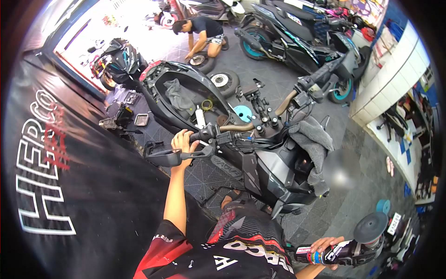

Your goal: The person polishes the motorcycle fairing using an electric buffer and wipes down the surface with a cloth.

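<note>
My left hand is at the end of a handlebar grip, fingers curled over it beside the lever and mirror. The grip belongs to a dark scooter with its seat off; a grey cloth and a white bottle lie in its open storage well. Another grey towel drapes over its front. Low at the right, my right hand is closed around the labelled body of a power polisher, whose round dark pad faces up, apart from the scooter.
A person kneels at a wheel, with another wheel nearby. More scooters stand behind. A black printed curtain hangs at left; a tiled pillar and shelves are at right. A blue roll lies lower right.
</note>
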{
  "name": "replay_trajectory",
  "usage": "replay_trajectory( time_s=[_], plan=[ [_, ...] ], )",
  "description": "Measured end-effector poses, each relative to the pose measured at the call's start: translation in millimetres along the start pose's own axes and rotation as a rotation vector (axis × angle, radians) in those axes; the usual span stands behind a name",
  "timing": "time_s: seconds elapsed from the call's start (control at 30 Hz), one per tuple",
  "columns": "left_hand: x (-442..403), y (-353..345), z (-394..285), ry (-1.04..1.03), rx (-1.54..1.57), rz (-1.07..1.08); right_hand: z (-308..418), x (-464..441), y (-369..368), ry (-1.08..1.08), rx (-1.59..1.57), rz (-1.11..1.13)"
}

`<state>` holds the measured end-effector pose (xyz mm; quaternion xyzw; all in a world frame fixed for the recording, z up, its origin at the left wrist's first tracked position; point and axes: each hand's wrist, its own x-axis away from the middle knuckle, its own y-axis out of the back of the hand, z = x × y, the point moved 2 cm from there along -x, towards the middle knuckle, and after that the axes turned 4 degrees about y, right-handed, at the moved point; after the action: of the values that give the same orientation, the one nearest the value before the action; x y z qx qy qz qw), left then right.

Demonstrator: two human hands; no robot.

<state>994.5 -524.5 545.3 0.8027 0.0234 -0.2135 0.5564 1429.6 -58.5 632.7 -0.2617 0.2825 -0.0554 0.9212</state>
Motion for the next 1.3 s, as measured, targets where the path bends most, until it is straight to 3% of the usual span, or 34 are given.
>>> replay_trajectory(
  time_s=[0.17,0.27,0.53,0.6,0.63,0.67,0.7,0.73,0.83,0.93,1.0,1.07,1.23,1.3],
  plan=[
    [-52.8,-34.5,32.5,-0.118,0.059,0.003,-25.8,-8.8,-42.2,-0.010,0.071,-0.045],
    [-62.7,-50.2,47.6,-0.148,0.094,0.019,-47.9,-10.6,-76.9,0.018,0.100,-0.181],
    [-62.5,-39.7,39.5,-0.259,0.117,-0.025,-93.8,-18.9,-115.9,-0.041,-0.095,-0.088],
    [-33.2,-46.8,40.5,-0.132,0.175,-0.034,-93.4,-13.7,-129.6,-0.042,-0.086,-0.132],
    [-12.9,-39.5,28.0,0.030,0.314,0.007,-93.4,-8.5,-134.5,-0.032,-0.085,-0.195],
    [13.9,-34.7,25.1,0.088,0.424,0.037,-88.6,-3.2,-131.7,-0.093,-0.083,-0.108],
    [58.2,-54.5,46.9,0.201,0.479,-0.052,-87.9,1.1,-144.3,-0.061,-0.078,-0.168],
    [87.6,-48.5,35.2,0.186,0.451,-0.124,-86.6,9.7,-152.3,-0.050,-0.039,-0.223],
    [154.5,-46.2,0.5,-0.011,0.661,0.160,-84.0,35.4,-163.8,-0.013,0.041,-0.320],
    [156.8,-44.1,-64.2,-0.351,0.773,0.599,-82.3,41.8,-166.2,0.008,0.047,-0.347],
    [136.3,-48.6,-107.7,-0.691,0.766,0.496,-76.5,48.7,-156.6,-0.004,0.020,-0.271],
    [111.0,-42.5,-165.0,-0.826,0.721,0.470,-71.7,56.5,-150.5,0.024,-0.016,-0.279],
    [80.4,-21.2,-281.4,-0.887,0.726,0.207,-43.2,71.1,-118.8,0.040,-0.119,-0.187],
    [52.3,-9.3,-333.9,-0.903,0.724,0.104,-27.8,84.7,-114.6,0.014,-0.163,-0.293]
  ],
)
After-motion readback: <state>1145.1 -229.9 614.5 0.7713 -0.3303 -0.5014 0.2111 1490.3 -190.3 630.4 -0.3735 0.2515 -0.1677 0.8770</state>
